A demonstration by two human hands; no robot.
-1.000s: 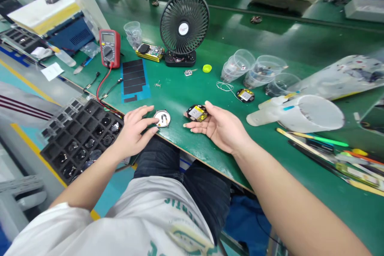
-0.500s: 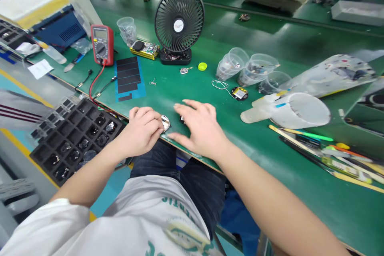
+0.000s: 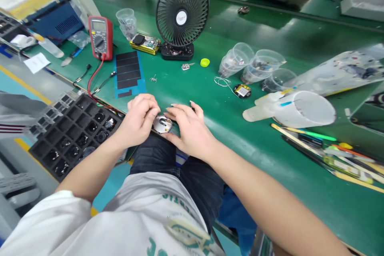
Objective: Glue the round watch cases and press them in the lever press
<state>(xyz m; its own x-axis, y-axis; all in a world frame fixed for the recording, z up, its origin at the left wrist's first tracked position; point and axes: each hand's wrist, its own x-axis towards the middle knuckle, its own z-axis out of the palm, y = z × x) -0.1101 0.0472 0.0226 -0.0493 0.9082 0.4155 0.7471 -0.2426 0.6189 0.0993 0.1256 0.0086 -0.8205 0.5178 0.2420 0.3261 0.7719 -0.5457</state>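
A round, silver-faced watch-like part (image 3: 162, 125) with a dark rim lies at the front edge of the green bench, a small dark piece on its face. From the right, my right hand (image 3: 192, 130) grips its rim between thumb and forefinger, the other fingers extended. My left hand (image 3: 140, 118) is curled at the part's upper left, thumb and forefinger pinched together just above the rim. Whatever may be between those fingertips is too small to make out. Behind both hands, a blue sheet with black adhesive pieces (image 3: 129, 72) lies flat.
A black fan (image 3: 182, 16) stands behind, with a red multimeter (image 3: 101, 38) to its left. A black compartment tray (image 3: 73, 128) sits at left. Clear plastic cups (image 3: 237, 62), a white cup (image 3: 312, 108) and assorted tools (image 3: 336, 156) are at right.
My right hand has closed in leftward onto the round part's rim. My left hand has lifted off its face into a pinch, so more of the silver face shows.
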